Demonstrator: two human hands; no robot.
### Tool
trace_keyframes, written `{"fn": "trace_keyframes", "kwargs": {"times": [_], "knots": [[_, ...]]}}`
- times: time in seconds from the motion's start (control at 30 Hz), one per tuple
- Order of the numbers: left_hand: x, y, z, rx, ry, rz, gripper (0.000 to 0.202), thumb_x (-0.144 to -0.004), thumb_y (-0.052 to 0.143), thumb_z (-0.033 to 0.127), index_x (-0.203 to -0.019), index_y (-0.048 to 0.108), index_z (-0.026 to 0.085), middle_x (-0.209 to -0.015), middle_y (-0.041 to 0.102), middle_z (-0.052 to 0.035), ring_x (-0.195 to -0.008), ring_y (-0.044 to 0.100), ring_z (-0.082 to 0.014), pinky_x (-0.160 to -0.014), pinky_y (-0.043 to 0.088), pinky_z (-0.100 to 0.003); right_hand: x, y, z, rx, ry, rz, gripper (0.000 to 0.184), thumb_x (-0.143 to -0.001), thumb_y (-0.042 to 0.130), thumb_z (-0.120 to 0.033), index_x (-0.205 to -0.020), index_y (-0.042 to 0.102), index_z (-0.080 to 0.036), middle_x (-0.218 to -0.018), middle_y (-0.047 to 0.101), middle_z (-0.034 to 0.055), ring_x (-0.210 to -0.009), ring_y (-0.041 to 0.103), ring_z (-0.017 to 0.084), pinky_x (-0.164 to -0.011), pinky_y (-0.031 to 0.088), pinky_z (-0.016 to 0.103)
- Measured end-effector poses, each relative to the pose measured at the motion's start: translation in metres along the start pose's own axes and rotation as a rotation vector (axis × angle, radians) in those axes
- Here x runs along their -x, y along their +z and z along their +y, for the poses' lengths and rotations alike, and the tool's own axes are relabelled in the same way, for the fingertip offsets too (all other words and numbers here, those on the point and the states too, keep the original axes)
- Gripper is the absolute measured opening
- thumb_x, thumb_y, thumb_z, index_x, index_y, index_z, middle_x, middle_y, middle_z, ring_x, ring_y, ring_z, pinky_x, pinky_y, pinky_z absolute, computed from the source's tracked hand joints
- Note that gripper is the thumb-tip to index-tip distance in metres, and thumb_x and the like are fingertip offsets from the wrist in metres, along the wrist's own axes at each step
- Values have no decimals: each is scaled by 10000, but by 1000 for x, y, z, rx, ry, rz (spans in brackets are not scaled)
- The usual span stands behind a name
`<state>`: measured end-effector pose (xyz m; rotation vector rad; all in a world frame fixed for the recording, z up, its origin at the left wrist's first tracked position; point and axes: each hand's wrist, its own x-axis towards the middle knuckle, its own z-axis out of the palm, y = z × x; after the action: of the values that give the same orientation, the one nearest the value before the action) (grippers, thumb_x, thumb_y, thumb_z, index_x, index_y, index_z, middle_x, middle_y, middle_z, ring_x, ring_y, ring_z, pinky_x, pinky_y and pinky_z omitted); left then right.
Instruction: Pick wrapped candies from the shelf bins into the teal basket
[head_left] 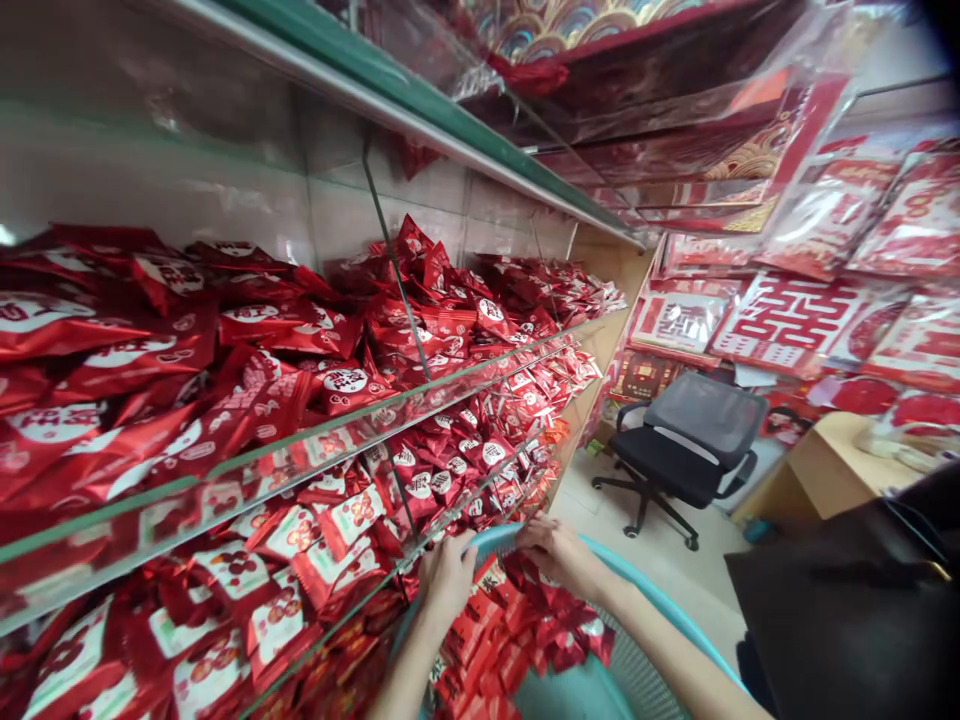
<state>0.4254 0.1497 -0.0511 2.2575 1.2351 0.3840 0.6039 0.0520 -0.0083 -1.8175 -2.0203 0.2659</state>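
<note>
The shop's left wall carries long glass shelves (315, 430) heaped with shiny red packets (247, 330). Red paper decorations (787, 320) in clear sleeves cover the far wall, and a black office chair (690, 440) stands on the pale floor beside a wooden counter (825, 465). A black bag (847, 600) fills the lower right corner.

At the bottom, against the lowest shelf, sits a teal basket (622, 675) holding a pile of the same red packets (517, 620). The left hand (446, 578) lies at the basket's near-shelf rim with its fingers curled downward. The right hand (553, 548) rests on the packets at the far rim, fingers bent. Whether either hand actually grips a packet or the rim cannot be told.
</note>
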Motion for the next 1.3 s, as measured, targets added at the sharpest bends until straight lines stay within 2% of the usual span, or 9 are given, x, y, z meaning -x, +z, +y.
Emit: {"fn": "trace_keyframes", "kwargs": {"times": [0.13,0.23,0.3,0.37,0.43,0.57,0.77,1.07,1.3], "knots": [[10,1,6,8,-45,20,335,-860,400,331,-1150,563,299,-1073,642,-6,-963,579,-125,-800,377,-200,-3,-9,17,-54,8,186,235,-874,379,-269,-899,603,-204,-905,623,67,-865,549,175,-799,393,299],[19,2,12,1,-68,34,340,-861,400,342,-1150,569,283,-1061,645,-19,-960,580,-139,-818,374,-215,-2,-8,42,22,208,263,295,-883,339,-343,-866,590,-188,-878,619,86,-838,563,188,-755,394,293],[25,3,14,-2,-96,49,344,-861,396,347,-1154,567,286,-1063,642,-25,-963,580,-150,-819,375,-228,2,-2,59,55,387,186,396,-890,282,-416,-750,579,-195,-738,615,71,-722,575,181,-655,388,271],[31,4,15,-8,-136,70,345,-860,392,346,-1156,563,298,-1077,635,-26,-969,579,-159,-811,379,-239,6,4,69,35,478,67,501,-881,225,-496,-619,538,-206,-595,575,49,-596,552,165,-557,355,256],[38,5,16,-29,-170,76,342,-858,393,340,-1152,564,305,-1073,634,-29,-960,582,-165,-794,382,-242,10,11,73,-2,452,-4,542,-861,213,-556,-556,495,-208,-533,540,35,-533,519,153,-512,326,252],[51,4,18,-63,-196,66,347,-861,382,331,-1158,559,311,-1058,632,-37,-917,594,-166,-764,388,-243,17,19,68,3,369,-5,528,-836,257,-592,-556,480,-203,-532,531,26,-510,492,138,-498,303,242],[70,-6,5,-87,-158,53,355,-868,364,327,-1177,539,328,-1049,629,-26,-905,597,-159,-766,394,-236,32,30,40,51,437,43,543,-837,259,-587,-587,545,-199,-546,555,27,-532,512,133,-505,295,232],[123,-47,-50,-94,-98,0,357,-870,358,298,-1181,535,309,-1094,613,-32,-939,589,-166,-782,398,-240,47,67,-49,25,536,51,554,-830,254,-599,-602,561,-199,-554,571,36,-532,518,136,-506,283,237],[161,-59,-86,-59,-79,-21,367,-862,367,286,-1189,535,293,-1117,600,-40,-970,578,-178,-822,392,-258,67,92,-98,47,574,77,598,-807,215,-652,-573,522,-195,-537,552,24,-499,473,131,-498,284,240]]}}
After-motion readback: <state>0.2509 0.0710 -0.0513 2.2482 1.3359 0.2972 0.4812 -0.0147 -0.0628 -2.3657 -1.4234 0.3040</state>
